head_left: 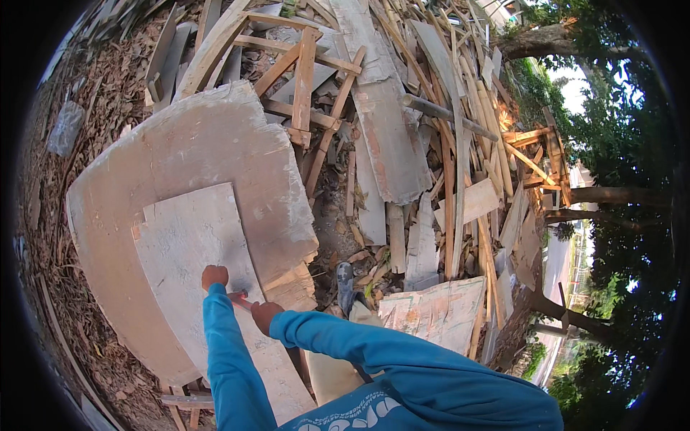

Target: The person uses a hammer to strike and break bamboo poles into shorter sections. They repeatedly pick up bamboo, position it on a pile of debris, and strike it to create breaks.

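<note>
A pale, whitish wooden board lies on top of a larger, brownish plywood sheet with ragged broken edges. My left hand is closed in a fist on the pale board; whatever its fingers may hold is hidden. Just right of it and nearer to me, my right hand grips a red-handled tool over the same board. The tool's far end points toward my left wrist and is too small and blurred to tell its exact kind. A shadow falls on the board beside both hands.
Nailed wooden frames and several loose planks are heaped beyond the sheet and to the right. My boot stands among debris. A broken painted board lies right of it. Dry leaves cover the left ground; trees stand right.
</note>
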`<state>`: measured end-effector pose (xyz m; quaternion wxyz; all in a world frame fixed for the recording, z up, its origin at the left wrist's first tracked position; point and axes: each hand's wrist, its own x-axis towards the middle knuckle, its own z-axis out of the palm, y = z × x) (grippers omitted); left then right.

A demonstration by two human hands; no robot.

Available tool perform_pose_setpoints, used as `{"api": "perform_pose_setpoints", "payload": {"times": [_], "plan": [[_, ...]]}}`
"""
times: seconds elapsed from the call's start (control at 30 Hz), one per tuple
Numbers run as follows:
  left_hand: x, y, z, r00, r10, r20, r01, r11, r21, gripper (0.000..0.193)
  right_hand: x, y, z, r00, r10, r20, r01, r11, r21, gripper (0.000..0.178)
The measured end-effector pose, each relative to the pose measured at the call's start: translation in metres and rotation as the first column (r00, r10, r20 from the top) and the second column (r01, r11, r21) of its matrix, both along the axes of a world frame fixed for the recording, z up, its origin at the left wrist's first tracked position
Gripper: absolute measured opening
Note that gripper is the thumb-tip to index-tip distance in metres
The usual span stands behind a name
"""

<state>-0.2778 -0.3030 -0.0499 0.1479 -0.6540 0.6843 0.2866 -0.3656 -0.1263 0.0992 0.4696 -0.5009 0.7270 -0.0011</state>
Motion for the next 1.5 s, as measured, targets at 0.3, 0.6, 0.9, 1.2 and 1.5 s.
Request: {"api": "perform_pose_setpoints", "payload": {"times": [0.3, 0.6, 0.9, 1.2, 1.5], "plan": [[0.028, 0.006, -0.008, 0.944, 0.020, -0.328, 0.011, 0.995, 0.094, 0.034, -0.006, 0.020, -0.019, 0.992, 0.113, -0.058, -0.118, 0.989, -0.089, 0.042], [0.049, 0.028, -0.050, 0.729, 0.231, -0.645, -0.165, 0.973, 0.162, 0.034, -0.042, 0.037, -0.016, 0.992, 0.124, -0.018, -0.126, 0.979, -0.160, 0.031], [0.034, -0.014, -0.020, 0.668, 0.676, -0.311, -0.356, 0.657, 0.665, 0.033, -0.035, 0.045, -0.019, 0.998, -0.013, 0.066, 0.019, 0.997, -0.080, 0.031], [0.050, 0.013, -0.010, 0.791, 0.471, -0.390, -0.267, 0.840, 0.473, 0.026, -0.040, 0.037, -0.030, 0.994, 0.003, 0.111, 0.004, 0.998, -0.070, 0.026], [0.045, 0.003, 0.003, 0.728, 0.622, -0.290, -0.350, 0.700, 0.622, 0.019, -0.070, 0.057, -0.006, 0.978, -0.085, 0.191, 0.092, 0.995, -0.025, 0.032]]}}
